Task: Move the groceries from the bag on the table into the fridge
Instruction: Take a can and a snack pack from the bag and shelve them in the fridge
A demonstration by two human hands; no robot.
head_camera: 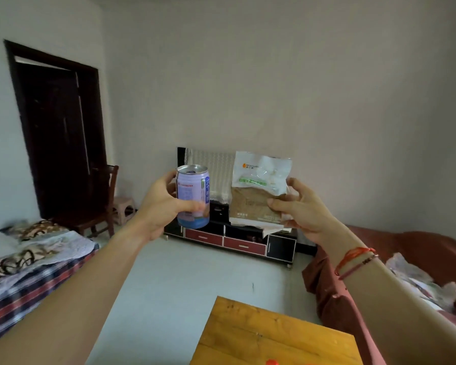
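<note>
A: Left side, what have you got?
B: Your left hand (158, 206) is wrapped round a pale lilac-and-blue metal drink can (192, 196). Fingers are curled behind it, thumb across the front. The can is upright in the air with its silver top showing.
A: Right side?
B: Your right hand (303, 209) pinches a flat plastic food packet, white above and brown below (258, 185), at its lower right corner. Thumb is on the front, fingers behind. The packet is upright, with a green label band across the middle. Red string bracelets (353, 259) are on that wrist.
A: Where do the two items sit?
B: Both are out at arm's length, side by side and not touching, above the floor. The yellow wooden tabletop (274, 335) is below your arms at the bottom edge. There's a small orange object (273, 362) at its near edge, too cropped to identify.
A: Background?
B: A low black-and-red TV cabinet (237, 243) stands against the far wall, with a white lace cloth (213, 169) draped over what stands on it. On the left are a bed with a patterned blanket (29, 259), a dark brown door (58, 138) and a dark wooden chair (100, 206), with a small pink plastic stool (123, 209) just beside the chair. On the right a red-covered couch (432, 248) has a crumpled white plastic bag (416, 280) lying on it, apart from the tabletop.
</note>
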